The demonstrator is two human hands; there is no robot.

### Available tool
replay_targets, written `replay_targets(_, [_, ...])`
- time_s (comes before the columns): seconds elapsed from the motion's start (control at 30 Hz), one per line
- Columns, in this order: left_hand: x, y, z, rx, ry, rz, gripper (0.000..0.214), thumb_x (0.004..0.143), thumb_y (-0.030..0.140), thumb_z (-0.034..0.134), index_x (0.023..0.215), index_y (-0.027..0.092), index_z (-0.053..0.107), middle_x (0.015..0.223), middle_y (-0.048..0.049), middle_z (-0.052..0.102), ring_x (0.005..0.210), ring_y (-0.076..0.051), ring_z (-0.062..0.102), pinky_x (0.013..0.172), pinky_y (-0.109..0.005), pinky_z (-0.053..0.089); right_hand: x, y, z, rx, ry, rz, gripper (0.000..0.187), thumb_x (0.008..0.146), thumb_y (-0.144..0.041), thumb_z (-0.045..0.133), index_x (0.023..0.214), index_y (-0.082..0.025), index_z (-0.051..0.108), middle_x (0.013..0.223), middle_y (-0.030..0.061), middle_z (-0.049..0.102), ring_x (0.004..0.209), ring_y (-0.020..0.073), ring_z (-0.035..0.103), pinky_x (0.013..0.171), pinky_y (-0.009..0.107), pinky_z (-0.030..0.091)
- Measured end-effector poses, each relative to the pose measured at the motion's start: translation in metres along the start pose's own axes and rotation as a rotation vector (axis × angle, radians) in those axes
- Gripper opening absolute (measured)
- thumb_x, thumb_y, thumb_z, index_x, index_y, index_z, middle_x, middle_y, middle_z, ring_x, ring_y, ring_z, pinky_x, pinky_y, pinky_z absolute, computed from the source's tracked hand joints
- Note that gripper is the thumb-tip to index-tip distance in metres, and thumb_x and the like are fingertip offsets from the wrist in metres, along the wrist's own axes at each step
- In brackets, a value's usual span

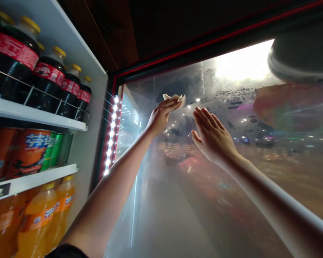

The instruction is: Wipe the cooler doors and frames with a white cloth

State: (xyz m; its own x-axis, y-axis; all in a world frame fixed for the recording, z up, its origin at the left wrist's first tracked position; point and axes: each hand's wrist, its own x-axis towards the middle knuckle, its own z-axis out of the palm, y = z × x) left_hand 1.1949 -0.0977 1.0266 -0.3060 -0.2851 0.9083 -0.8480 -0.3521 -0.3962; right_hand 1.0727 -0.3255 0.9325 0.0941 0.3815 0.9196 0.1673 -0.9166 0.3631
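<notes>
Left hand holds paper tissue to a fogged cooler door

The crumpled tissue sits high on the misted glass, bunched under the left hand's fingers, which close it against the pane. The right hand stands open beside it, fingers together, palm toward the glass. To the left, past an LED strip, white shelves carry cola bottles, orange soda cans and orange drink bottles
</notes>
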Motion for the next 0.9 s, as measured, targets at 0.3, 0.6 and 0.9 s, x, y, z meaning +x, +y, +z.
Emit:
replay_targets(0.3, [0.014,-0.064,-0.039,-0.023,0.101,-0.181,0.055,0.108,0.011,0.043,0.145,0.038,0.074,0.165,0.0055,0.065,0.161,-0.02,0.053,0.14,-0.053,0.037,0.018,-0.058,0.015,0.055,-0.031,0.015,0.079,0.11,-0.029,0.047,0.182,-0.016,0.015,0.185,0.0141,0.029,0.173,0.0327,0.026,0.143,0.06,0.029])
replay_targets(0.6, [-0.055,-0.048,-0.057,0.051,-0.06,-0.027,0.061,0.108,0.009,0.039,0.153,0.038,0.069,0.166,0.0029,0.064,0.164,-0.019,0.049,0.142,-0.049,0.035,0.019,-0.081,0.043,0.107,-0.026,-0.008,0.077,0.111,-0.028,0.046,0.181,-0.015,0.017,0.184,0.0138,0.032,0.172,0.0308,0.029,0.143,0.058,0.028])
replay_targets(0.9, [0.023,-0.087,-0.062,-0.007,0.039,-0.137,0.055,0.109,0.011,0.043,0.147,0.035,0.074,0.168,0.0032,0.062,0.165,-0.02,0.048,0.143,-0.046,0.029,0.019,-0.08,0.043,0.085,-0.033,-0.008,0.079,0.111,-0.031,0.045,0.182,-0.017,0.013,0.185,0.0125,0.03,0.172,0.0324,0.029,0.143,0.06,0.028])
